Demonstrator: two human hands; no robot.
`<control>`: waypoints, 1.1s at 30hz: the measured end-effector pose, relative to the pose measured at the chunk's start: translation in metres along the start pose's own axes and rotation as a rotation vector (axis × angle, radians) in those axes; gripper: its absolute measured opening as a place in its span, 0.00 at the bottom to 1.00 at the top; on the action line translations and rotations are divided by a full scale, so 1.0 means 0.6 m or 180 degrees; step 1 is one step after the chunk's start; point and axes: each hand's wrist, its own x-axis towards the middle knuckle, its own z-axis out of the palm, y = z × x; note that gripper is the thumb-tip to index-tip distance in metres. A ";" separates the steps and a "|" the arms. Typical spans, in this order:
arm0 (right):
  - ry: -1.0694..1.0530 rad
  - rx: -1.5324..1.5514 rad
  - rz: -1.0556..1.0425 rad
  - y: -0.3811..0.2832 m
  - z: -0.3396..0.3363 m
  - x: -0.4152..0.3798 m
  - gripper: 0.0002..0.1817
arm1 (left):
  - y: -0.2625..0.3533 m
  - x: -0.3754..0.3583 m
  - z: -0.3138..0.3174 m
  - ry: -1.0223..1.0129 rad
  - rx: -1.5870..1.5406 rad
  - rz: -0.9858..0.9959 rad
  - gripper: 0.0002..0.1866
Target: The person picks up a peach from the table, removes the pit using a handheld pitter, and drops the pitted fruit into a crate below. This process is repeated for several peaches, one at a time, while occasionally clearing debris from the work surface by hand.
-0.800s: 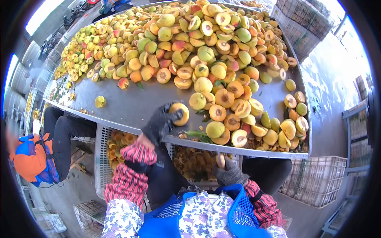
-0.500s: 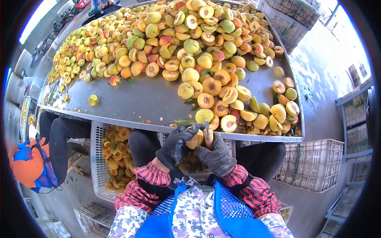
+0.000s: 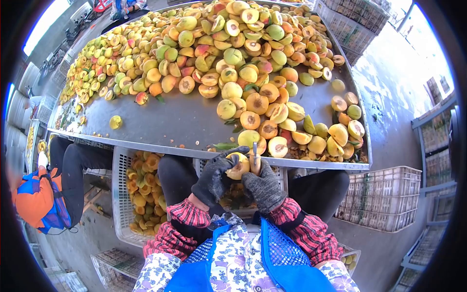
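Observation:
My left hand (image 3: 214, 176), in a dark glove, grips a yellow peach (image 3: 238, 166) just below the near edge of the metal table (image 3: 160, 126). My right hand (image 3: 263, 186), gloved in grey, holds a small knife (image 3: 254, 156) with its blade upright, pressed against the right side of the peach. Both hands meet in front of my chest, over a white crate of cut peach halves (image 3: 141, 185). A large heap of whole and halved peaches (image 3: 228, 53) covers the table beyond.
Another person in black trousers and an orange and blue top (image 3: 39, 199) sits at the left by the table edge. Stacked white plastic crates (image 3: 389, 199) stand at the right. A lone peach (image 3: 115, 121) lies on the bare left part of the table.
My left hand picked a peach off the table and brought it down to my right hand. The knife now touches the peach, and my view has shifted slightly toward the table.

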 end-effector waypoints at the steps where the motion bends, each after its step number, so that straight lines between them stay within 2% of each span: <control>1: -0.0048 -0.0104 -0.0064 -0.002 0.001 -0.001 0.20 | 0.000 -0.005 0.005 0.0101 0.0301 0.0272 0.19; 2: -0.0097 -0.0212 -0.0129 -0.005 0.002 -0.003 0.20 | 0.000 -0.014 0.011 0.0202 0.0599 0.0546 0.19; 4: -0.0145 -0.0546 -0.0020 -0.014 0.000 -0.008 0.19 | -0.011 -0.001 -0.026 0.0361 -0.1259 -0.0147 0.17; 6: -0.0136 -0.0983 0.0314 -0.031 -0.010 -0.016 0.19 | -0.008 0.001 -0.032 0.0429 -0.1563 -0.0181 0.18; 7: -0.0201 -0.1351 -0.0038 -0.040 -0.007 -0.023 0.19 | -0.005 -0.002 -0.031 0.0463 -0.1714 -0.0203 0.19; 9: -0.0328 -0.2084 -0.0744 -0.056 -0.001 -0.041 0.18 | -0.001 -0.012 -0.022 0.0432 0.1060 0.0768 0.20; 10: -0.0434 -0.2523 -0.0606 -0.057 0.000 -0.044 0.16 | -0.003 -0.015 -0.017 0.0392 0.2450 0.1233 0.21; 13: -0.0517 -0.2857 -0.0525 -0.052 0.007 -0.046 0.16 | -0.017 -0.008 -0.014 -0.0015 -0.0122 0.0726 0.20; 16: -0.0504 -0.2902 -0.0614 -0.035 0.006 -0.043 0.16 | -0.008 -0.008 0.001 -0.0045 -0.1258 0.0264 0.22; 20: -0.0413 -0.2885 -0.0624 -0.019 0.004 -0.039 0.17 | -0.017 -0.006 -0.002 0.0049 -0.1423 0.0117 0.23; 29: -0.0374 -0.3281 0.0018 -0.025 0.018 -0.040 0.21 | -0.043 0.002 -0.003 0.0268 -0.1648 0.0244 0.21; 32: -0.0765 -0.3794 -0.0608 0.009 0.008 -0.027 0.23 | -0.059 0.010 -0.010 0.0469 -0.1553 0.0352 0.19; 33: -0.0708 -0.3668 -0.0450 0.015 0.008 -0.025 0.23 | -0.068 0.014 -0.023 0.0537 -0.1385 0.0370 0.18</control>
